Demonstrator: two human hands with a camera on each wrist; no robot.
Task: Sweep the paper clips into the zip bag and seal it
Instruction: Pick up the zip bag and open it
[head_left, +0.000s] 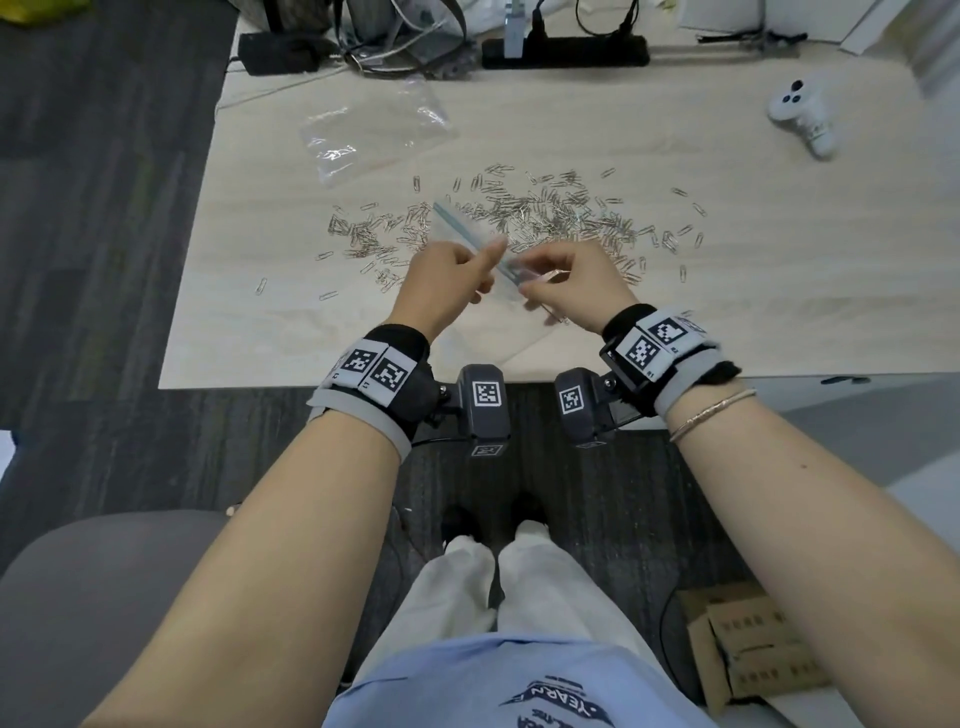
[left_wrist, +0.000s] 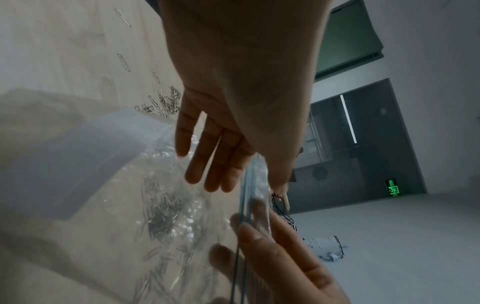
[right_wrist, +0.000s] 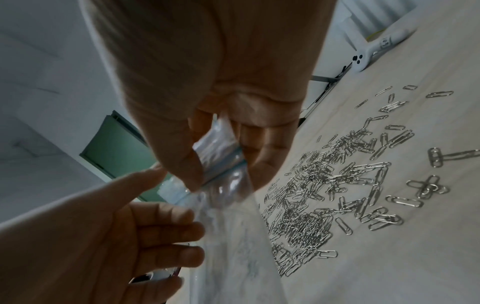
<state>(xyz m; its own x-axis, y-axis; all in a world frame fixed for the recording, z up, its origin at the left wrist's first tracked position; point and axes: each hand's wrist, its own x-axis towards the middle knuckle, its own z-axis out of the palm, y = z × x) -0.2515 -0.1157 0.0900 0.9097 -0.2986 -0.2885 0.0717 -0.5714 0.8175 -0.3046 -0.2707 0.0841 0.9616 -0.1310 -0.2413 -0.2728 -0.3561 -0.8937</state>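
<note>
A clear zip bag (head_left: 470, 234) with a blue zip strip is held up over the light wooden table (head_left: 260, 332), close to its front edge. My left hand (head_left: 485, 265) pinches the strip, its index finger lying along it. My right hand (head_left: 530, 286) pinches the same edge of the zip bag (right_wrist: 221, 164) between its thumb (right_wrist: 182, 156) and fingers. The strip (left_wrist: 246, 195) runs between both hands in the left wrist view. Several silver paper clips (head_left: 561, 213) lie scattered on the table just beyond the hands, and the paper clips (right_wrist: 311, 205) form a dense pile.
A second clear plastic bag (head_left: 374, 130) lies at the back left. A white controller (head_left: 802, 117) sits at the back right. A black power strip (head_left: 566, 52) and cables line the far edge. Cardboard boxes (head_left: 753, 649) stand on the floor at the right.
</note>
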